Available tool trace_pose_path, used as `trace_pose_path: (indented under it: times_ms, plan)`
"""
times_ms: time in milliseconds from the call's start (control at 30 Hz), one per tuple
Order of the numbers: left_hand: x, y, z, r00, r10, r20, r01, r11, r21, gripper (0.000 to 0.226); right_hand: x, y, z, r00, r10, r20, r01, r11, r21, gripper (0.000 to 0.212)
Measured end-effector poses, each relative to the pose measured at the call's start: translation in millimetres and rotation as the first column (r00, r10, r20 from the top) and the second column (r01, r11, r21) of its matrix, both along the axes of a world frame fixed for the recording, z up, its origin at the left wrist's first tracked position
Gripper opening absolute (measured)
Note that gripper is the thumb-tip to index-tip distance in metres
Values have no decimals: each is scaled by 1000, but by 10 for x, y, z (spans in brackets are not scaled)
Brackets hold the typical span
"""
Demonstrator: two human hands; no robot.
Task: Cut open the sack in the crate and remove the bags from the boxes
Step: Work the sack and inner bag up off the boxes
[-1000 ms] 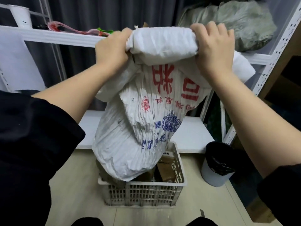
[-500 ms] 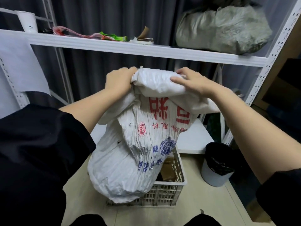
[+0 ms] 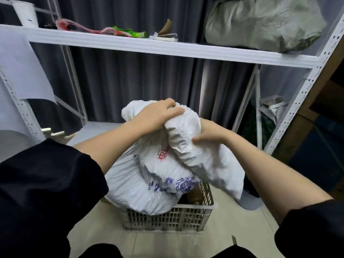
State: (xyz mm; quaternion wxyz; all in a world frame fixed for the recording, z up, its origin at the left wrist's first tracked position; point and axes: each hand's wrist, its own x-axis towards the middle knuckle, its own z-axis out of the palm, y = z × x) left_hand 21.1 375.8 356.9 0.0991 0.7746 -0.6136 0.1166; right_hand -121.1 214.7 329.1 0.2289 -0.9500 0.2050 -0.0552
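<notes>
Left hand (image 3: pixel 158 116) and right hand (image 3: pixel 208 134) clutch the bunched top of the sack (image 3: pixel 149 187), which sags over the crate (image 3: pixel 175 218). Gripping firmly and lifting it clear of the crate should expose what lies beneath.

I wear a black top with wide, loose sleeves. The left sleeve (image 3: pixel 42 192) and right sleeve (image 3: pixel 314 228) end below the elbow, leaving my forearms bare. My left hand (image 3: pixel 156 116) and right hand (image 3: pixel 210 133) carry no gloves, rings or watch.
</notes>
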Motion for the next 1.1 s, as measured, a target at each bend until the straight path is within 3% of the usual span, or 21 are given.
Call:
trace_pose_path:
  times_ms: [67, 100, 167, 233, 400, 467, 600, 667, 867, 1100]
  plan:
    - [81, 27, -74, 997, -47, 60, 36, 984, 173, 73, 39, 19, -64, 983, -176, 43, 182, 957, -227, 47]
    - [104, 47, -82, 1000, -29, -4, 30, 976, 216, 78, 65, 21, -98, 975, -213, 67, 224, 926, -303, 44]
    - [167, 45, -71, 992, -18, -127, 32, 993, 111, 82, 111, 39, -115, 976, -178, 128, 217, 871, -440, 35]
    - [222, -2, -70, 998, 20, -65, -20, 1000, -7, 91, 119, 66, -59, 978, -115, 172, 194, 803, -563, 28]
    - [247, -97, -157, 969, 246, 17, -247, 965, 88, 127, 97, 95, 183, 977, 49, 205, 142, 569, -810, 23]
    - [197, -151, -184, 953, 301, -45, -300, 954, 22, 123, 85, 121, 300, 978, 80, 195, 129, 506, -853, 24]
    - [94, -172, -35, 953, 293, -80, -303, 935, -186, 79, 28, 133, 530, 967, 91, 237, 175, 440, -881, 26]
    - [51, -126, 125, 959, 264, -104, -283, 920, -273, 70, -11, 149, 664, 955, 78, 287, 233, 403, -885, 25]
    - [25, 1, 293, 952, 199, -233, -260, 927, -271, 67, -86, 242, 785, 944, 87, 320, 249, 449, -858, 24]
    - [-78, 159, 490, 956, 179, -234, -242, 929, -279, 63, -168, 339, 865, 945, 43, 324, 240, 580, -778, 24]
